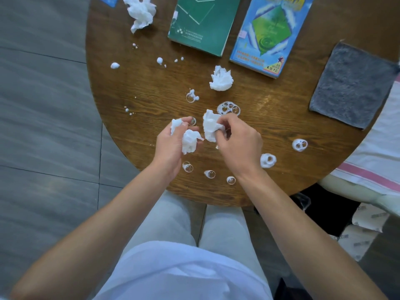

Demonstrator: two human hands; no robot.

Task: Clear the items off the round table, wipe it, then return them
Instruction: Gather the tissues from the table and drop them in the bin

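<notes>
On the round wooden table (281,118), dotted with white foam blobs and bubbles, we grip one crumpled white tissue (188,141) in our left hand (171,146), pinch a second tissue (210,126) with our right hand (238,144), and count two loose tissues, two books and one grey cloth (351,86) beyond.

Two books lie on the counter (281,118): a green book (201,22) and a blue book (270,33). One grey cloth (350,87) lies there too. Crumpled tissues number four: one far tissue (140,13), one middle tissue (221,79), one in the left hand (171,146) and one in the right hand (238,144) (each hand grips its own wad). A blue card (107,0) shows at the top edge, one only. Foam blobs (268,160) and bubbles are scattered about, too many and too small to count surely.
</notes>
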